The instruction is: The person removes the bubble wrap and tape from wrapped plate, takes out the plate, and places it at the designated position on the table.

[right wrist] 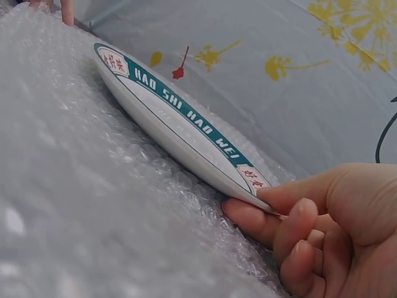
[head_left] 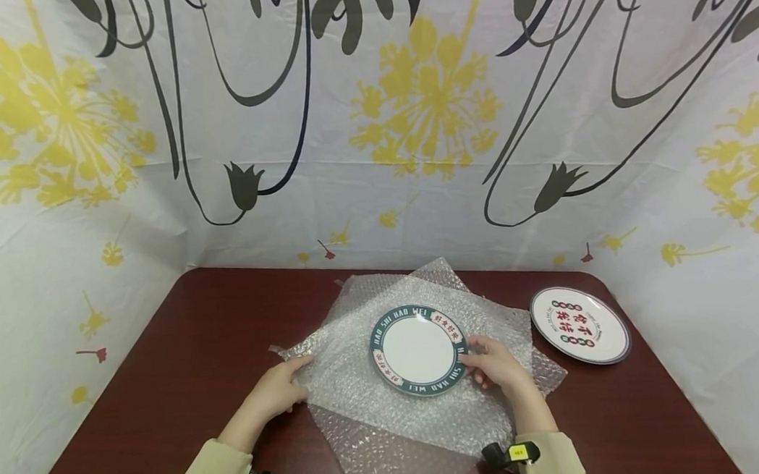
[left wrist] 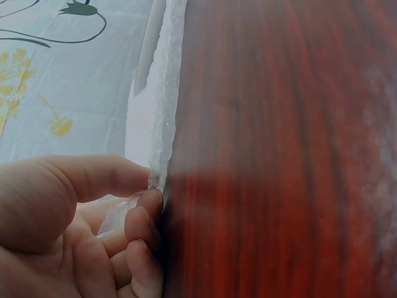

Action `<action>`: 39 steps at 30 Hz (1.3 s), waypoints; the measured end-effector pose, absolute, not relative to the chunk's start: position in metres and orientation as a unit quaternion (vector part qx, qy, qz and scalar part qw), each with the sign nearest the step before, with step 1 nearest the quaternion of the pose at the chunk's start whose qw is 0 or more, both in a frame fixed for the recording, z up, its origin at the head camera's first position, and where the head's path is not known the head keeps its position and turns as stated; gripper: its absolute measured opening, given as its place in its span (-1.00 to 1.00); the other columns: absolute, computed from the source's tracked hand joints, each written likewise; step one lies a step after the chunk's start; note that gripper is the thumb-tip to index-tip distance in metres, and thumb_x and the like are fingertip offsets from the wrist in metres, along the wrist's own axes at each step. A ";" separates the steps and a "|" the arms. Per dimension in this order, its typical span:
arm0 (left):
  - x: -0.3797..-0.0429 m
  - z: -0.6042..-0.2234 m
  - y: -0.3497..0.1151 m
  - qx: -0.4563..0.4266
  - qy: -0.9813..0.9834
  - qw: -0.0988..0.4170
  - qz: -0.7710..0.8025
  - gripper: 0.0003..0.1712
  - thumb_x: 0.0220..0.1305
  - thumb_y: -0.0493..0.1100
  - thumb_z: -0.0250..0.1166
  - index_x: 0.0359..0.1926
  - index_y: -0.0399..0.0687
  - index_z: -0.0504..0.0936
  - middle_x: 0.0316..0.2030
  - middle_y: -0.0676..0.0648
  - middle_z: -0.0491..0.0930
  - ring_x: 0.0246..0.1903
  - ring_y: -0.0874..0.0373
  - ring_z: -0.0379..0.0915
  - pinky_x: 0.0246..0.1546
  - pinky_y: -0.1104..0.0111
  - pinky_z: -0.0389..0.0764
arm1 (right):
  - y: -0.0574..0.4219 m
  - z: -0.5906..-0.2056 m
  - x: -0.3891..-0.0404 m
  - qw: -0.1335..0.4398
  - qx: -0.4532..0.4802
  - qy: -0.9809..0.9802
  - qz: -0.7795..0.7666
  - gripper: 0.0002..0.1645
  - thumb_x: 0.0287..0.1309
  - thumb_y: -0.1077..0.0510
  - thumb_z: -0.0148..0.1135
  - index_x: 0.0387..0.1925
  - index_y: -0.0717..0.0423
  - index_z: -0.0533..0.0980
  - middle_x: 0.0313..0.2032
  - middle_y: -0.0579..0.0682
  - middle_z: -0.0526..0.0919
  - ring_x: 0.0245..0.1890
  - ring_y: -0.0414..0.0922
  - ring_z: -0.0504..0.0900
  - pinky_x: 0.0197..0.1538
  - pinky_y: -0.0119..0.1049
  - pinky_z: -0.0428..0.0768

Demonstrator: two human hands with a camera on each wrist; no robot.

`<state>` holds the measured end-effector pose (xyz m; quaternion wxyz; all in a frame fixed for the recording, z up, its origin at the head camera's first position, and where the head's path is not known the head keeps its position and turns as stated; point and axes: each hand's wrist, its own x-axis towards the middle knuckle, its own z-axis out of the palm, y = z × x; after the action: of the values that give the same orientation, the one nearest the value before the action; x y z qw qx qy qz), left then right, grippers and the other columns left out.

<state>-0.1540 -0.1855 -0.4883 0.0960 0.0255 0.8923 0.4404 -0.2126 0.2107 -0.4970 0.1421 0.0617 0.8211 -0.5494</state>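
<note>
A white plate point(head_left: 419, 350) with a green lettered rim lies on a sheet of bubble wrap point(head_left: 352, 384) at the middle of the table. My right hand point(head_left: 494, 362) pinches its right rim, thumb on top and fingers beneath, as the right wrist view shows on the plate point(right wrist: 180, 124). At the wrap's left corner, my left hand point(head_left: 274, 394) pinches the edge of the bubble wrap point(left wrist: 162, 124) between thumb and fingertips. A second sheet of bubble wrap point(head_left: 393, 454) lies underneath, turned at an angle to the upper one.
Another white plate point(head_left: 581, 326) with red and green print in its centre rests at the table's right side. The dark red table point(head_left: 228, 326) ends at a patterned cloth point(head_left: 326, 218) behind and on both sides.
</note>
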 end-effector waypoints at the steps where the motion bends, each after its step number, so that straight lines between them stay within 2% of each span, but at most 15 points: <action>1: -0.154 -0.488 -0.185 0.025 0.892 0.096 0.440 -0.20 -0.09 -0.46 0.16 0.31 -0.18 0.40 -0.80 0.03 0.22 -0.85 0.21 0.18 -0.75 0.38 0.30 | 0.210 -0.497 -0.212 0.140 0.064 0.821 -0.550 -0.45 0.16 0.24 0.24 0.16 0.34 0.36 -0.55 0.07 0.59 -0.74 -0.23 0.35 -0.66 -0.40 0.38; 20: -0.155 -0.489 -0.186 0.019 0.894 0.096 0.438 -0.20 -0.10 -0.45 0.16 0.31 -0.16 0.40 -0.81 0.02 0.25 -0.85 0.21 0.17 -0.76 0.39 0.25 | 0.212 -0.494 -0.209 0.131 0.064 0.800 -0.582 -0.61 0.10 0.32 0.22 -0.01 0.33 0.42 -0.64 0.01 0.55 -0.73 -0.22 0.25 -0.65 -0.38 0.28; 39: -0.154 -0.488 -0.185 0.022 0.891 0.097 0.443 -0.20 -0.09 -0.47 0.15 0.31 -0.20 0.40 -0.80 0.01 0.27 -0.84 0.20 0.17 -0.75 0.38 0.26 | 0.219 -0.493 -0.209 0.131 0.074 0.790 -0.595 -0.64 0.11 0.32 0.20 -0.04 0.35 0.40 -0.66 -0.01 0.56 -0.72 -0.22 0.22 -0.62 -0.37 0.26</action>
<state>-0.1535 -0.1849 -0.4882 0.0971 0.0221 0.8908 0.4434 -0.2090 0.2191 -0.4928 0.1306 0.0742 0.7898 -0.5947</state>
